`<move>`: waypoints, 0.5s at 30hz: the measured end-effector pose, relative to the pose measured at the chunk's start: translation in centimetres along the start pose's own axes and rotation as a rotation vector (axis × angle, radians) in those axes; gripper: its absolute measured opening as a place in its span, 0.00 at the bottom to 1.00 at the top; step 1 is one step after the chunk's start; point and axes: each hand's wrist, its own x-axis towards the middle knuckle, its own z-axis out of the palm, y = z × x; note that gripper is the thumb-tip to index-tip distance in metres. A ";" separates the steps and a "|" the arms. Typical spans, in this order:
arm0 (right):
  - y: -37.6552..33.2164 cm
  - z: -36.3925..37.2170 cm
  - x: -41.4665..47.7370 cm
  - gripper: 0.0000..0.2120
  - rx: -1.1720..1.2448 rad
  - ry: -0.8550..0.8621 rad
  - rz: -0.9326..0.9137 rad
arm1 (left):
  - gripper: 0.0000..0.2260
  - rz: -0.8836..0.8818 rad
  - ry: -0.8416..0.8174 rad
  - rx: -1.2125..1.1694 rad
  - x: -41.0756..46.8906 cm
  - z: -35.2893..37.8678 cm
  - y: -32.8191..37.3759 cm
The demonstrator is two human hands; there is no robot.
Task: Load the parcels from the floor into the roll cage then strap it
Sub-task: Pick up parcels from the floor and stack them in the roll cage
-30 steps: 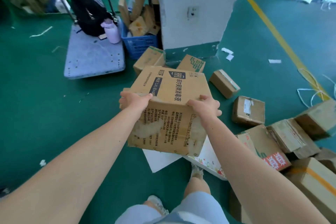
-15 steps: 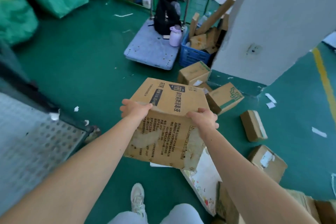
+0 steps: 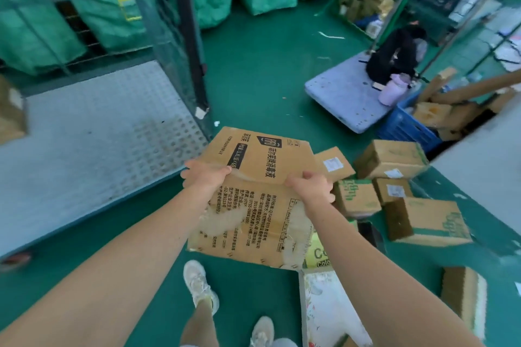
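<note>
Green floor point(image 3: 253, 79); brown printed cardboard parcel point(image 3: 253, 220), left hand point(image 3: 205, 177) and right hand point(image 3: 310, 187) clamped on its upper fold; grey perforated roll cage base point(image 3: 98, 135) at left.

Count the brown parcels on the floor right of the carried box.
6. Clustered: labelled box, large box, green-printed box, small box, long box. Apart, lower right: sixth box. Others may be hidden.
</note>
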 end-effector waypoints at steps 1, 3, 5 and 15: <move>-0.8 1.1 -0.5 0.30 -0.029 -0.025 -0.019 | 0.45 -0.038 0.020 -0.035 0.3 -1.3 -0.7; -2.6 3.4 -1.5 0.29 -0.078 -0.074 -0.056 | 0.48 -0.084 0.047 -0.112 1.7 -3.8 -2.2; -4.5 6.2 -2.6 0.29 -0.134 -0.127 -0.105 | 0.52 -0.131 0.068 -0.148 4.2 -6.5 -4.3; -15.3 21.0 -8.1 0.25 -0.285 -0.298 -0.256 | 0.36 -0.193 0.268 -0.233 10.3 -22.9 -7.8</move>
